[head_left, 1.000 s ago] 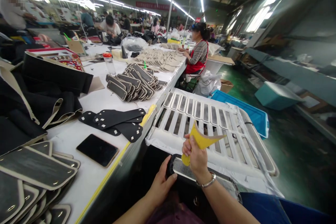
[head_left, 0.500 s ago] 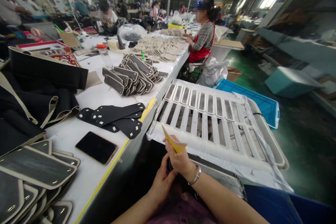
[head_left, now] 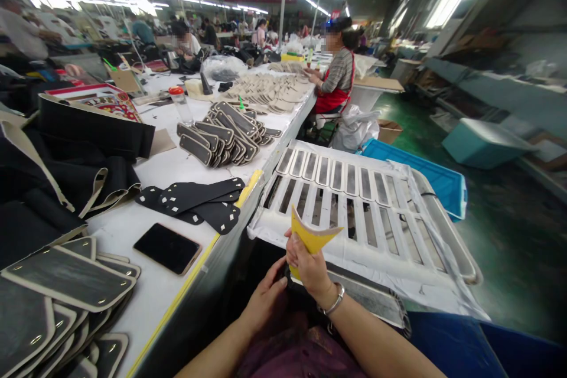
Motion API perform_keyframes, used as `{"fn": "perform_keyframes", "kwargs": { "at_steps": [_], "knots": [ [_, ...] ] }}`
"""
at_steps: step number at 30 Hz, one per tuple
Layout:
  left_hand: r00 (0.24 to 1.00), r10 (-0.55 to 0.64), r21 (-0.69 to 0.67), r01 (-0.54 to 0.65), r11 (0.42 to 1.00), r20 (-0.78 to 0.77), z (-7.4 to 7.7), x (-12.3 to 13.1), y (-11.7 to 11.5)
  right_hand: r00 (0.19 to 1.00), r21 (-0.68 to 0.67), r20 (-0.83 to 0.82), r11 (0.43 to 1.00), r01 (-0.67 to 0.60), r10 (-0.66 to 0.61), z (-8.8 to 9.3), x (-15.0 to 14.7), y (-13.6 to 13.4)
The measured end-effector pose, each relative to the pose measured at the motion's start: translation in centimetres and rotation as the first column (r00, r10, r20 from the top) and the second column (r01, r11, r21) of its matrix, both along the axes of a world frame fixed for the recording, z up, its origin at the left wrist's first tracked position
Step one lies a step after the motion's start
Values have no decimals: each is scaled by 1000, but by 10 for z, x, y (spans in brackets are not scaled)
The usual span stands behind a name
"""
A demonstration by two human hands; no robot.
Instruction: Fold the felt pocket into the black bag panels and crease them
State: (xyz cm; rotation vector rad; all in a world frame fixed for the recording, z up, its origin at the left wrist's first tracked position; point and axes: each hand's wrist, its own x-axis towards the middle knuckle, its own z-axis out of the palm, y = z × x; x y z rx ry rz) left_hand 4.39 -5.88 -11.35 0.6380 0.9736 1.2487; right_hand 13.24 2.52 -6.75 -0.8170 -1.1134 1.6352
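Observation:
My right hand grips a thin yellow scraper, its blade pointing up over a dark flat panel with a pale border that lies across my lap. My left hand rests flat, fingers together, on the near left end of that panel. Just beyond the hands stands a white slatted rack holding a row of similar panels.
A long white table on the left carries a black phone, black punched strips, stacks of bordered panels and black fabric. A person in a red apron sits farther along. Blue bins stand on the green floor.
My right hand swung the yellow scraper down and left toward the panel, then raised its blade again. The left hand stayed on the panel's end. The view shifted slightly.

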Motion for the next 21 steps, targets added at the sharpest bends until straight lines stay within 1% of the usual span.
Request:
{"fn": "perform_keyframes", "kwargs": {
  "at_steps": [2, 4, 7, 8, 10, 12, 13, 14, 15, 16, 18, 19, 21],
  "knots": [
    [999, 28, -25, -29, 999, -16, 6, 2, 3, 994, 90, 103, 996, -29, 19, -7, -2, 2],
    [999, 38, -25, -39, 999, -19, 10, 2, 6, 974, 195, 226, 978, -79, 34, -11, -2, 4],
    [995, 54, -42, -50, 998, 84, 11, 4, 10, 936, 284, 347, 944, -166, 61, -9, -1, 5],
    [988, 64, -68, -55, 996, 139, 11, 5, 11, 919, 306, 386, 929, -207, 78, -6, -1, 5],
    [971, 100, -128, -73, 989, 216, 11, 9, 14, 864, 369, 494, 878, -305, 92, -1, -3, 4],
    [966, 163, -182, -126, 975, 203, 13, 12, 17, 793, 409, 604, 821, -398, 84, 3, -7, 4],
    [967, 184, -190, -150, 970, 177, 14, 14, 18, 764, 408, 640, 806, -428, 82, 4, -9, 5],
    [970, 194, -186, -166, 968, 147, 14, 14, 19, 755, 391, 650, 813, -432, 89, 4, -10, 7],
    [973, 194, -177, -171, 969, 124, 15, 14, 19, 766, 362, 635, 838, -409, 100, 4, -11, 9],
    [979, 176, -159, -157, 975, 108, 15, 13, 20, 797, 320, 594, 875, -363, 113, 5, -10, 11],
    [992, 111, -110, -104, 988, 56, 16, 10, 21, 896, 204, 427, 953, -225, 120, 7, -3, 13],
    [996, 83, -91, -80, 993, 21, 16, 7, 21, 941, 140, 324, 978, -155, 102, 10, 2, 12],
    [999, 24, -72, -26, 997, -33, 17, 2, 21, 988, 54, 149, 997, -57, 48, 15, 13, 6]
  ]
}}
